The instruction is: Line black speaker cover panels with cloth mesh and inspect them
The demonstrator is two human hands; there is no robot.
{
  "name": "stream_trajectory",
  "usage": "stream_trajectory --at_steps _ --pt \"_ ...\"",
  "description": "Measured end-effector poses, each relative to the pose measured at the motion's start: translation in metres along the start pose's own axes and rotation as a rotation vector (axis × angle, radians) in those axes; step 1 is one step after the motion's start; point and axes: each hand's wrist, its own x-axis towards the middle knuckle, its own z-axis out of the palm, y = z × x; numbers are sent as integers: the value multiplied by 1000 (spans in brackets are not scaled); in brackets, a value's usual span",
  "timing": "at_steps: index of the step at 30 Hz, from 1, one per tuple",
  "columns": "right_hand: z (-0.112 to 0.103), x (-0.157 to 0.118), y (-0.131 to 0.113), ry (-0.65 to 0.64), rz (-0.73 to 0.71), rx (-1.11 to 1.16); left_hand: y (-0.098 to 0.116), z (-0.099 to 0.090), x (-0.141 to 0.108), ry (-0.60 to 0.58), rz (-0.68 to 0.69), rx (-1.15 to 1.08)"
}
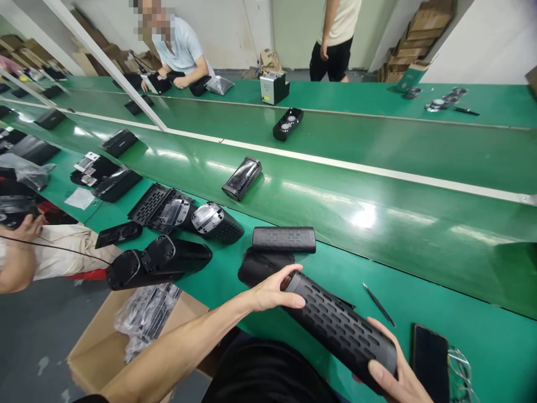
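Black slotted cylindrical plastic speaker housing [339, 329] sits diagonally over the near part of the green bench [470, 302], held in both hands, one end toward upper L, other toward lower R. Can't tell if it touches the bench.

Bare L arm [180, 350] comes in from bottom-left, crossing the bench edge. L hand [274, 294] wraps the upper end from above, fingers [293, 300] draped over the top. R hand [392, 369] cups the lower end, thumb [375, 323] along the upper side, rest curled underneath. Both hands clamped on the housing, well apart, slotted body showing btwn them.

Just beyond L hand: soft-looking black cloth-like piece [262, 267], w/ black rounded-rectangular slotted bar [284, 239] right behind it. R of the housing: slim pointed black tweezers [378, 305], near but not touching. Black smartphone [430, 364] lies just beside R hand, thin clear wire tangle [459, 372] next to it.

Open green surface runs upper R of the housing, up to a pale rail [335, 165]. Below L arm, off the bench edge: open cardboard box [98, 350] holding clear-bagged black parts [145, 313]. Up-left, black housings w/ round-cornered end caps [158, 258] lie in a loose group nr a co-worker's hand [27, 229] resting on a beige-trousered knee [62, 252]. Another co-worker [180, 47] sits at the far bench.
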Motion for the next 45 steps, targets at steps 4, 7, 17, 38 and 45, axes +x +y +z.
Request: stream_trajectory --at_steps 4,7,17,38,45 --pt "-15 9 -1 -1 39 97 6 5 15 34 -11 29" --pt "-30 31 -8 56 -26 157 -4 11 17 153 31 41" --pt "-57 145 -97 271 -406 179 -5 0 11 606 169 70" --pt "-19 38 2 -112 -81 -90 -5 3 -4 252 62 -99" --pt "-65 71 -32 -59 -138 -70 3 5 7 223 87 -35"
